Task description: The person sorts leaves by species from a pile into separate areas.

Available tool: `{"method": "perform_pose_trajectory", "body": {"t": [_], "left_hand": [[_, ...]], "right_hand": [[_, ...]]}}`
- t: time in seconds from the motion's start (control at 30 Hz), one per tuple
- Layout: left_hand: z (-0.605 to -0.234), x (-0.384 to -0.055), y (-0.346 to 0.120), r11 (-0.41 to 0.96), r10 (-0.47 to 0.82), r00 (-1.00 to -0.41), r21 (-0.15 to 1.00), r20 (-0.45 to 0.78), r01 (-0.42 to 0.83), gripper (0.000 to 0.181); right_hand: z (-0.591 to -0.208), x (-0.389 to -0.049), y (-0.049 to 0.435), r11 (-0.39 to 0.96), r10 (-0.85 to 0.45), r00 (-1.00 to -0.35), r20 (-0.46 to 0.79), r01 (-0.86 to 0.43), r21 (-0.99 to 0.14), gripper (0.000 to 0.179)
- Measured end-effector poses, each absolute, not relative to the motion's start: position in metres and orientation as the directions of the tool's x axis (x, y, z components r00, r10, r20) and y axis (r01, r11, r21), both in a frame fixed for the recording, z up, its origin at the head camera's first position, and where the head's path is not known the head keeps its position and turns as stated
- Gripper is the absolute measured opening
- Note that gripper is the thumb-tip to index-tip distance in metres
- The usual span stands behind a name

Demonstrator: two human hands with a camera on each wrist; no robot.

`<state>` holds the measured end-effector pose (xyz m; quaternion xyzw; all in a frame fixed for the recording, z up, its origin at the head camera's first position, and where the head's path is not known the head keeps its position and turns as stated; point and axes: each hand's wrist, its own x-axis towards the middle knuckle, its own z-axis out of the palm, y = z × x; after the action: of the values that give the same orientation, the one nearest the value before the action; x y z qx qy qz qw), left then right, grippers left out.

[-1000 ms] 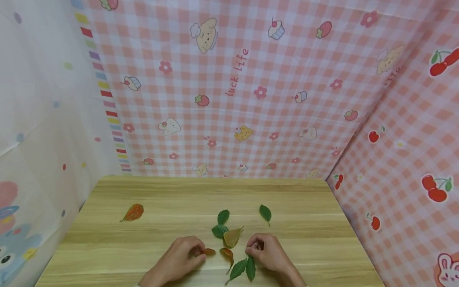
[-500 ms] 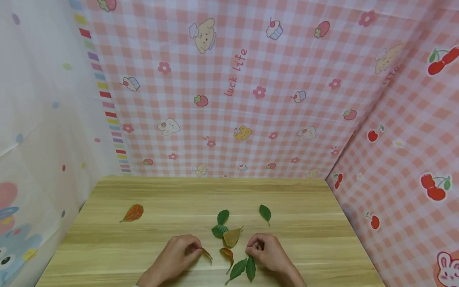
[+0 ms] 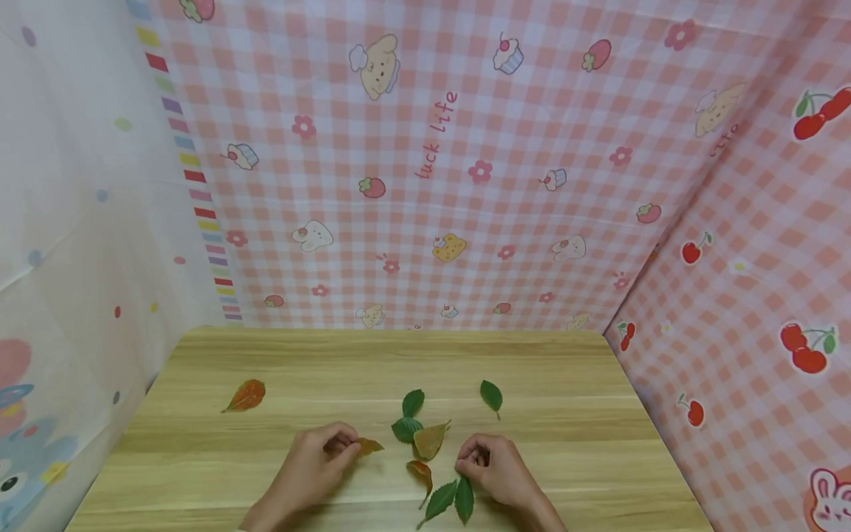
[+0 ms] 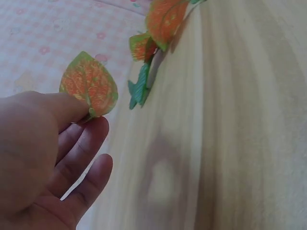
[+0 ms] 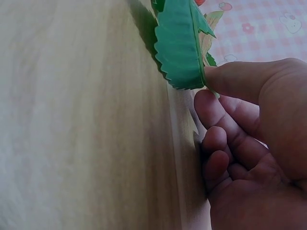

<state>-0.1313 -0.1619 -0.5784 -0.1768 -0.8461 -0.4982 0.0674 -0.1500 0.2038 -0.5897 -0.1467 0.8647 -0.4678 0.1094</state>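
My left hand (image 3: 309, 462) pinches an orange leaf (image 3: 370, 445) by its base between thumb and fingers, above the table. In the left wrist view this leaf (image 4: 91, 84) shows an orange middle with a green edge. On the right side, the thumb and forefinger of my right hand (image 3: 499, 469) pinch one end of a green, saw-edged leaf (image 3: 464, 501), low over the table. A second green leaf (image 3: 439, 502) lies beside it to the left. Between my hands are a curled orange-brown leaf (image 3: 420, 473) and a yellowish leaf (image 3: 431, 441).
Two green leaves (image 3: 413, 403) lie behind the yellowish one, which overlaps the nearer of them. Another green leaf (image 3: 491, 395) is farther right, and a red-orange leaf (image 3: 246, 395) lies far left. Patterned cloth (image 3: 412, 222) walls off the back and sides of the wooden table (image 3: 299, 355).
My left hand has lifted the orange leaf and carried it left and farther back, turning it on the way. My right hand and its green leaf have stayed put.
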Motion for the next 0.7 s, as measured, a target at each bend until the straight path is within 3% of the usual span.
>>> {"method": "perform_pose_trajectory", "body": {"t": [0.43, 0.7], "left_hand": [[-0.572, -0.136, -0.176, 0.432, 0.114, -0.915, 0.81, 0.386, 0.396, 0.017], [-0.564, -0.136, -0.184, 0.348, 0.083, -0.953, 0.887, 0.292, 0.302, 0.016]], "right_hand": [[-0.59, -0.15, 0.204, 0.521, -0.354, -0.934, -0.052, -0.15, -0.84, 0.007], [-0.591, -0.15, 0.205, 0.515, -0.355, -0.934, -0.048, -0.152, -0.843, 0.008]]}}
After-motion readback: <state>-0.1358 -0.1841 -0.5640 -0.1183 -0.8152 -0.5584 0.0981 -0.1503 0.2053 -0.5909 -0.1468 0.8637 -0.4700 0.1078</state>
